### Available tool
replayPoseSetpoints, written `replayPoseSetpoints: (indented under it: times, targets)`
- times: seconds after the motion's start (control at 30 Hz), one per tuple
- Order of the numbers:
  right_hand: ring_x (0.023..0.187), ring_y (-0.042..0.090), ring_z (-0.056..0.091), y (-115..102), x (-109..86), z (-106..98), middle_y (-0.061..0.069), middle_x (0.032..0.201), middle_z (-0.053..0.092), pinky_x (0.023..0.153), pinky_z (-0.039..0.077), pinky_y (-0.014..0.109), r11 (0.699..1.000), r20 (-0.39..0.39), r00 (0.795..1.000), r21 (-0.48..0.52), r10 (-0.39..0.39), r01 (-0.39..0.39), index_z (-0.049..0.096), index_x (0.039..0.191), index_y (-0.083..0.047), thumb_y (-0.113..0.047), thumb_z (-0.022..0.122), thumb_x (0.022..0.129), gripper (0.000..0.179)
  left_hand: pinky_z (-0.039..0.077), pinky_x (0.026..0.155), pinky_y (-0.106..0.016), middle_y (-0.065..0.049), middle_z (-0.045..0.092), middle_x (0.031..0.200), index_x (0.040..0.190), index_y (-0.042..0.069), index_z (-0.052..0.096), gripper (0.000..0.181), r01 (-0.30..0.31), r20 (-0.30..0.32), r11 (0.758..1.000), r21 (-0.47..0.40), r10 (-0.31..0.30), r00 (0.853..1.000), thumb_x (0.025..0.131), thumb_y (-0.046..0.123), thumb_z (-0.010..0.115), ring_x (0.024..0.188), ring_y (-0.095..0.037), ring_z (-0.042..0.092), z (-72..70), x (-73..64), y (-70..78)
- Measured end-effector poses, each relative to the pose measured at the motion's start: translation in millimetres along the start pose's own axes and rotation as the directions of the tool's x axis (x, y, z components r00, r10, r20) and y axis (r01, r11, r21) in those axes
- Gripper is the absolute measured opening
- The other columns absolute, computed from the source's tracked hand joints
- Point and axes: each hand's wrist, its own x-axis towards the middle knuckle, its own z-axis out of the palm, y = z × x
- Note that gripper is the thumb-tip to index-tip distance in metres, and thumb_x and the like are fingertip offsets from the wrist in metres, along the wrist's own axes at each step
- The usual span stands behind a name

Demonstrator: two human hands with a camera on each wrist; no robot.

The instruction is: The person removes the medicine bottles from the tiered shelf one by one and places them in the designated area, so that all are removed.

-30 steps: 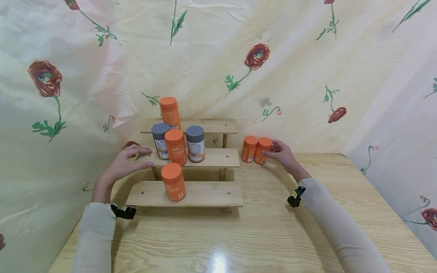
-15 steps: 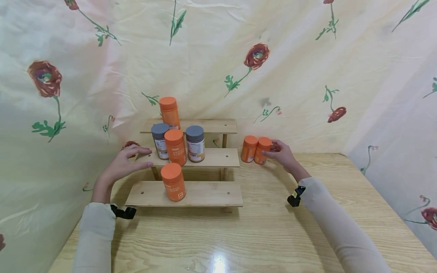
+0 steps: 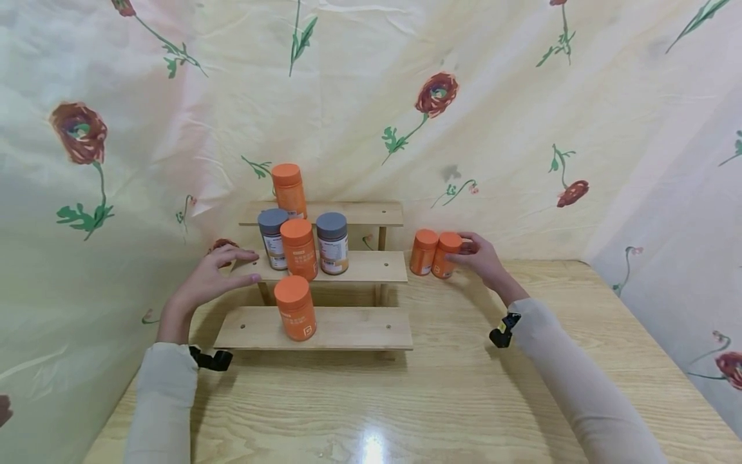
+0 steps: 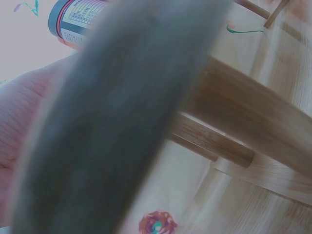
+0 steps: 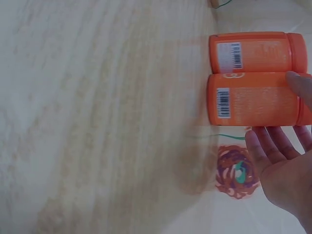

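Observation:
At the right of the wooden rack, two orange jars stand side by side on the table. My right hand is at the right-hand orange jar, its thumb across the front near the lid and the fingers at its far side. The other orange jar touches it on the left. My left hand rests at the left end of the middle shelf, thumb and fingers apart, holding nothing. Nearest to it is a grey-lidded jar; a blurred dark shape covers much of the left wrist view.
An orange jar and another grey-lidded jar also stand on the middle shelf. The top shelf and bottom shelf bear one orange jar each. Behind the table hangs a flowered cloth.
My right hand has shifted very slightly at the right-hand orange jar. The left hand and the jars stay in place.

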Motion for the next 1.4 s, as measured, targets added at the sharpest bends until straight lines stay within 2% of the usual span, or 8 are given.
replayPoseSetpoints:
  times: [0.13,0.47,0.57,0.77,0.83,1.0,1.17,1.4]
  targets:
    - [0.103,0.004,0.063,-10.5,2.1,-4.1,0.025,0.146,0.052,0.084,0.055,0.013,0.999,-0.019,1.0,0.039,-0.004,0.004,0.041,0.152,-0.006,-0.017,0.075,0.094,0.068,0.041,0.107,-0.065,-0.015,0.06,0.136,0.132,0.009,0.067,0.051,-0.006,-0.006,1.0,-0.006,0.006,1.0,0.089,0.033,0.08,0.128,-0.033,0.051,0.0,1.1,-0.4]
    - [0.101,-0.001,0.062,-36.9,1.6,-10.3,0.025,0.152,0.048,0.08,0.06,0.027,0.997,-0.018,1.0,0.074,-0.015,0.016,0.037,0.154,-0.004,-0.019,0.075,0.094,0.072,0.039,0.108,-0.066,-0.016,0.059,0.137,0.133,0.009,0.066,0.052,0.008,-0.006,1.0,-0.004,-0.008,1.0,0.089,0.035,0.08,0.129,-0.034,0.049,-1.2,1.1,0.0]
    - [0.109,0.006,0.062,-40.9,-0.3,-11.2,0.026,0.153,0.047,0.078,0.06,0.024,0.998,-0.019,1.0,0.065,-0.025,0.026,0.036,0.155,-0.003,-0.019,0.073,0.095,0.072,0.039,0.108,-0.066,-0.016,0.059,0.137,0.133,0.009,0.066,0.053,0.012,-0.003,1.0,-0.005,-0.012,1.0,0.089,0.035,0.08,0.129,-0.035,0.049,-1.0,0.4,0.3]
    - [0.135,0.038,0.052,-44.3,-0.8,-12.9,0.028,0.152,0.047,0.081,0.054,0.014,0.994,-0.04,0.996,0.069,-0.076,0.079,0.036,0.155,-0.003,-0.017,0.071,0.097,0.069,0.04,0.107,-0.065,-0.016,0.059,0.137,0.133,0.008,0.066,0.053,0.016,0.0,1.0,-0.01,-0.016,1.0,0.089,0.034,0.08,0.128,-0.035,0.05,-0.8,-0.4,0.8]
    - [0.136,0.041,0.051,-46.9,-0.8,-13.3,0.028,0.151,0.048,0.082,0.055,0.015,0.994,-0.053,0.995,0.069,-0.087,0.091,0.038,0.154,-0.003,-0.018,0.072,0.096,0.069,0.04,0.107,-0.066,-0.016,0.059,0.137,0.133,0.008,0.066,0.053,0.013,-0.001,1.0,-0.011,-0.013,1.0,0.089,0.034,0.08,0.128,-0.035,0.05,-0.8,-0.4,1.2]
    - [0.125,0.024,0.06,-56.9,-0.8,-13.3,0.025,0.149,0.052,0.087,0.059,0.027,0.996,-0.072,0.994,0.037,-0.082,0.085,0.042,0.152,-0.007,-0.024,0.073,0.096,0.067,0.04,0.107,-0.066,-0.016,0.059,0.137,0.133,0.008,0.067,0.052,0.01,0.0,1.0,-0.018,-0.01,1.0,0.089,0.033,0.08,0.128,-0.035,0.049,-0.7,-0.4,1.4]
    - [0.112,0.006,0.063,-72.0,-1.6,-10.8,0.023,0.146,0.055,0.089,0.058,0.022,0.995,-0.063,0.994,0.045,-0.09,0.093,0.045,0.149,-0.008,-0.026,0.074,0.095,0.064,0.04,0.107,-0.066,-0.016,0.059,0.137,0.133,0.008,0.067,0.052,0.005,0.0,1.0,-0.023,-0.005,1.0,0.089,0.033,0.08,0.128,-0.035,0.05,-0.1,-0.2,1.0]
    - [0.113,0.006,0.065,-96.7,-3.0,-0.2,0.024,0.145,0.056,0.098,0.055,0.024,0.988,-0.014,0.989,0.04,-0.15,0.15,0.046,0.15,-0.008,-0.023,0.072,0.096,0.061,0.04,0.107,-0.065,-0.015,0.059,0.137,0.134,0.01,0.066,0.053,0.018,0.005,1.0,-0.015,-0.018,1.0,0.089,0.035,0.08,0.129,-0.034,0.05,-0.8,-0.6,2.2]
